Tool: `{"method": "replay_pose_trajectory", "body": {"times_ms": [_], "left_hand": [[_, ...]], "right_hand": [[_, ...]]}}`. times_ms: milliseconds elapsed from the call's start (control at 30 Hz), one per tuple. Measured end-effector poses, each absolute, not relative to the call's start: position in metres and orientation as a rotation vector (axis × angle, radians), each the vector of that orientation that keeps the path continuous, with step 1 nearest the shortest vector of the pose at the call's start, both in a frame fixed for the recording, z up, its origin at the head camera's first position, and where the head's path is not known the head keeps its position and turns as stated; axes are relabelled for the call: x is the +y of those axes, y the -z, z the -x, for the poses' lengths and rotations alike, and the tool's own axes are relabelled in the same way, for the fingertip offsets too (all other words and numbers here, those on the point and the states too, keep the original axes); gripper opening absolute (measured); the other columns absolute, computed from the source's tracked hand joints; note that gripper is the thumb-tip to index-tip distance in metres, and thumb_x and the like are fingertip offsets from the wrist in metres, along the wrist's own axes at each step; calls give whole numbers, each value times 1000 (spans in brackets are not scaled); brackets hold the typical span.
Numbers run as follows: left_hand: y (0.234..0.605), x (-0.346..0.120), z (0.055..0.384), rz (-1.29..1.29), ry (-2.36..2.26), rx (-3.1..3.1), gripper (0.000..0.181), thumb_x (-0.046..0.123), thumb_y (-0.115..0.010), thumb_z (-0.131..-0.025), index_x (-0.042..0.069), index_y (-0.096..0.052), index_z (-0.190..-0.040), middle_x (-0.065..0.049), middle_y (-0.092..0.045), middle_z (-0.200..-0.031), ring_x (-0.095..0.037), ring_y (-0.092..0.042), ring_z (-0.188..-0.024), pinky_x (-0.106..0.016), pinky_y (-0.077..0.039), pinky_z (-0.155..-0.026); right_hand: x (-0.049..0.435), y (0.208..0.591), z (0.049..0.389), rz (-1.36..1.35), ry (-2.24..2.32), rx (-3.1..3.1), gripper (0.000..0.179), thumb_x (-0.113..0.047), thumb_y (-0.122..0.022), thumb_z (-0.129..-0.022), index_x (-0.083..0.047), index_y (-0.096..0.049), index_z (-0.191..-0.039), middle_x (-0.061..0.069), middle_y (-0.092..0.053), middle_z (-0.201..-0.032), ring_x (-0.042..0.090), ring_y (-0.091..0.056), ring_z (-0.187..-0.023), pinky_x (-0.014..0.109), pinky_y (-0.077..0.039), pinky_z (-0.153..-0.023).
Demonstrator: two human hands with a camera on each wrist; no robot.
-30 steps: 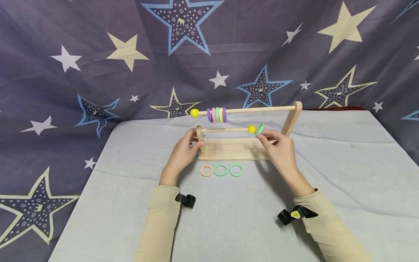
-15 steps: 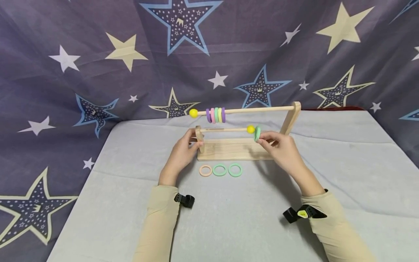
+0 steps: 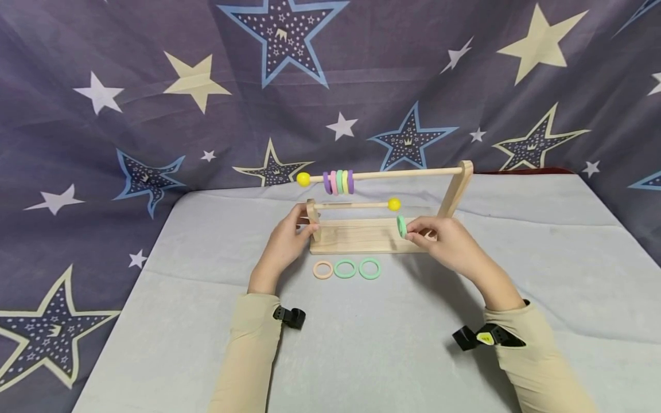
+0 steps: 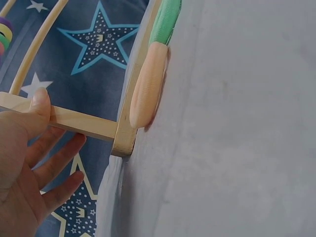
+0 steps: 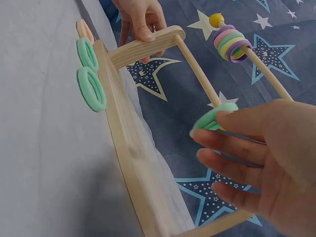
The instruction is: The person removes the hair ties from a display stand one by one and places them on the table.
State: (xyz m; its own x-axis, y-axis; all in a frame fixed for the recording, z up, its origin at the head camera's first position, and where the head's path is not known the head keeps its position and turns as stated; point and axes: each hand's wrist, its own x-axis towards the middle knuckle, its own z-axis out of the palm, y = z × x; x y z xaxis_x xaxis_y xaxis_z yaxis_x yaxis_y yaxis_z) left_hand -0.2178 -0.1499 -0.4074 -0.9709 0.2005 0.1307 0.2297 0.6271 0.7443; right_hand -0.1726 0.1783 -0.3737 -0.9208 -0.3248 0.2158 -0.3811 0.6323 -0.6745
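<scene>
Between thumb and fingertips, my right hand (image 3: pixel 448 242) pinches a green ring (image 3: pixel 401 226), held nearly upright. In the head view this ring is just below and right of the yellow ball (image 3: pixel 395 204) that ends the lower rod (image 3: pixel 356 205) of a wooden stand (image 3: pixel 361 245). My left hand (image 3: pixel 283 245) grips the stand's short left post (image 3: pixel 313 220); in the left wrist view the thumb (image 4: pixel 40 106) presses on the post while the other fingers spread behind it. No ring hangs on the lower rod.
Purple, pink, green and yellow rings (image 3: pixel 339 182) hang on the longer upper rod (image 3: pixel 403 174), near its yellow end ball (image 3: pixel 303 179). Before the stand, an orange ring (image 3: pixel 323 278) and two green rings (image 3: pixel 369 278) lie on the grey cloth (image 3: pixel 361 344). Behind hangs a star-patterned curtain (image 3: pixel 206 137).
My right hand has brought the green ring down from beside the lower rod's yellow ball, turning it from tilted to nearly upright. My left hand keeps its grip on the post.
</scene>
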Motion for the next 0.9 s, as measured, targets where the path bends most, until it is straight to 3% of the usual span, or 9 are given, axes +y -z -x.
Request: {"method": "replay_pose_trajectory", "body": {"times_ms": [233, 533, 900], "left_hand": [[408, -150, 218, 371, 1288, -2796, 41, 23, -62, -98, 10, -50, -135, -10, -63, -123, -27, -58, -117, -42, -43, -103], [408, -150, 218, 381, 1287, -2787, 43, 20, -63, -98, 8, -50, -137, -12, -63, -123, -28, -59, -116, -43, -43, -103], [408, -149, 217, 365, 1284, -2803, 42, 23, -61, -98, 11, -49, -136, -10, -61, -126, -27, -58, -118, -42, -42, -104]], "right_hand": [[181, 376, 173, -694, -1107, -2876, 6, -8, -69, -92, -7, -73, -96, 1, -71, -87, 20, -65, -84, 48, -49, -83], [183, 384, 173, -814, -1087, -2967, 4, -11, -72, -91, -7, -73, -89, -6, -68, -79, 10, -62, -75, 32, -50, -67], [174, 392, 169, -892, -1056, -3071, 5, -7, -71, -88, -11, -73, -86, -8, -63, -74, 7, -49, -63, 26, -43, -59]]}}
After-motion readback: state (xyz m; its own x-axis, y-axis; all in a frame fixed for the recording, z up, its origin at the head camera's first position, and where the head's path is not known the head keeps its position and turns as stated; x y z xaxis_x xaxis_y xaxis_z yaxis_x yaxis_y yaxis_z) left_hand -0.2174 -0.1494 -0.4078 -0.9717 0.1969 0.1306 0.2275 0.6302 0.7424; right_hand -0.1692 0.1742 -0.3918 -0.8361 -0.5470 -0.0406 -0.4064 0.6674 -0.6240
